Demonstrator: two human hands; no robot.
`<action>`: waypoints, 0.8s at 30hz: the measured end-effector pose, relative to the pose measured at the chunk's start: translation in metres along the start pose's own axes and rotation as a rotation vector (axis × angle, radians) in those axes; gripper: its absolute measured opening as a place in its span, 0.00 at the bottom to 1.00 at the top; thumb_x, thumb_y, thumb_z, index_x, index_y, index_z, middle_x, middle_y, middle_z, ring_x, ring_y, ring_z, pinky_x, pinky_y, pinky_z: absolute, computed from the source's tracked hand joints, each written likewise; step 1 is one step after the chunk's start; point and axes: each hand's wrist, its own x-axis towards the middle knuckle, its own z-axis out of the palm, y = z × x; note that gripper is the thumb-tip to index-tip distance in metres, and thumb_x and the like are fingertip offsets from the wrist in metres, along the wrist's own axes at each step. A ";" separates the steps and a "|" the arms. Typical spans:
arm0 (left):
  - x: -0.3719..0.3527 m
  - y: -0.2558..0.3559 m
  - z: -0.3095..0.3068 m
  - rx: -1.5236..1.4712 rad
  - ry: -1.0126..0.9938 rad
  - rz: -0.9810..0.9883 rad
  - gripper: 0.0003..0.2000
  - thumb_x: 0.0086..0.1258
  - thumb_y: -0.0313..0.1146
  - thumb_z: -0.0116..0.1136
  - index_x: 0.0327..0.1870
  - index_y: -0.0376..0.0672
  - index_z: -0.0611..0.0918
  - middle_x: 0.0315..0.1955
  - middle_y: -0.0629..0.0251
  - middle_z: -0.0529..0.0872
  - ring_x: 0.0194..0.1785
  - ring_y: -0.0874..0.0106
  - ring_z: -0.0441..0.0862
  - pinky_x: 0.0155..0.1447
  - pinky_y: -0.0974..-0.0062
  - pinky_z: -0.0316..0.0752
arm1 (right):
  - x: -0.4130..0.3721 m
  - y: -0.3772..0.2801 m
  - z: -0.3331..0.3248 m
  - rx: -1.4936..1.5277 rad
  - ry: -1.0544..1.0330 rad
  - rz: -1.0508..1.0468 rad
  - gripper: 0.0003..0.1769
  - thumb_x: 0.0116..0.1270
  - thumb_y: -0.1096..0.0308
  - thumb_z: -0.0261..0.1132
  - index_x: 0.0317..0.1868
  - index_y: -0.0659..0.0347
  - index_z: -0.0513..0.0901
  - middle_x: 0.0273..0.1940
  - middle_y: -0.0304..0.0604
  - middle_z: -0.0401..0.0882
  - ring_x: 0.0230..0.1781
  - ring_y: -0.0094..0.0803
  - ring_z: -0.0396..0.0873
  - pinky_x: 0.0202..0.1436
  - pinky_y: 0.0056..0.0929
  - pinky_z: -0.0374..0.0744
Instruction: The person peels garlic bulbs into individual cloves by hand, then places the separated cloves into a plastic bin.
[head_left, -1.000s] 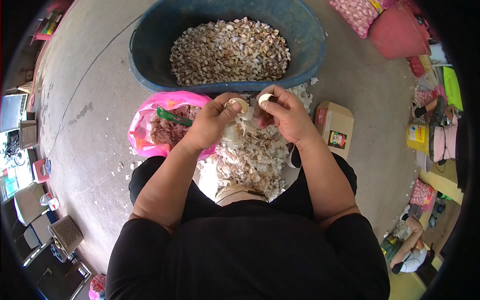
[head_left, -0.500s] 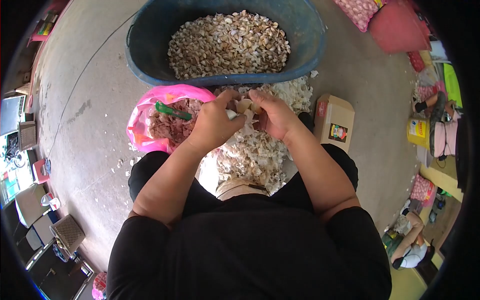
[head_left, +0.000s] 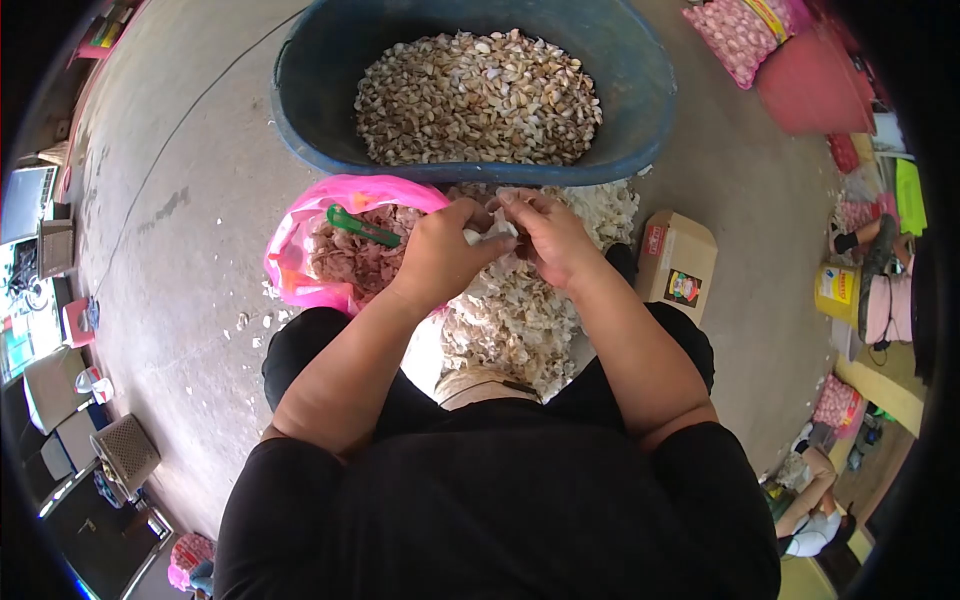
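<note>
My left hand is closed, with whitish garlic showing at its fingertips. My right hand meets it from the other side, its fingers curled and pinching at the same garlic; the hands hide most of it. Below them lies a heap of pale garlic skins. Beside my left hand is a pink plastic bag of reddish-brown skins, with a green-handled tool, perhaps a knife, on top. Just beyond both hands stands a large blue tub holding many loose garlic cloves.
A cardboard box stands on the concrete floor to the right. Net sacks of garlic and a red tub are at the upper right. Other people sit along the right edge. Plastic crates line the left.
The cloves that showed between my fingers are now mostly covered, and my hands have drawn closer together. The view has shifted slightly, so the tub and bag appear lower and further right.
</note>
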 end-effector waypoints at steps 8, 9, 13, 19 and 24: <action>0.001 0.000 -0.006 0.001 0.102 0.121 0.11 0.53 0.26 0.56 0.39 0.37 0.77 0.29 0.56 0.81 0.32 0.70 0.79 0.40 0.75 0.72 | 0.000 -0.007 -0.003 0.074 -0.039 -0.032 0.12 0.65 0.60 0.54 0.40 0.61 0.75 0.28 0.35 0.73 0.28 0.24 0.72 0.34 0.26 0.76; 0.001 -0.003 -0.005 0.033 0.124 0.120 0.11 0.54 0.26 0.55 0.39 0.37 0.77 0.30 0.55 0.81 0.33 0.69 0.79 0.40 0.74 0.72 | 0.000 -0.007 -0.005 0.060 -0.062 -0.042 0.12 0.66 0.60 0.53 0.41 0.61 0.75 0.28 0.34 0.73 0.28 0.23 0.72 0.36 0.27 0.76; 0.002 0.000 -0.004 0.050 0.232 0.034 0.07 0.54 0.28 0.53 0.33 0.42 0.79 0.34 0.55 0.81 0.38 0.58 0.79 0.42 0.67 0.73 | -0.004 -0.011 0.002 0.035 0.001 -0.063 0.12 0.66 0.61 0.52 0.41 0.62 0.74 0.27 0.34 0.72 0.30 0.23 0.73 0.41 0.27 0.77; 0.005 -0.007 0.003 0.197 0.257 0.219 0.07 0.54 0.29 0.55 0.32 0.39 0.81 0.30 0.54 0.80 0.33 0.58 0.79 0.39 0.69 0.73 | -0.003 -0.002 -0.005 -0.035 -0.029 -0.088 0.11 0.66 0.62 0.52 0.41 0.61 0.75 0.30 0.35 0.74 0.31 0.21 0.74 0.40 0.24 0.76; 0.005 0.003 0.006 0.197 0.245 0.230 0.07 0.51 0.31 0.59 0.29 0.39 0.81 0.29 0.57 0.80 0.32 0.58 0.78 0.37 0.67 0.73 | -0.003 0.001 0.001 -0.084 0.021 -0.119 0.10 0.66 0.64 0.52 0.40 0.63 0.73 0.31 0.37 0.75 0.31 0.24 0.75 0.37 0.23 0.75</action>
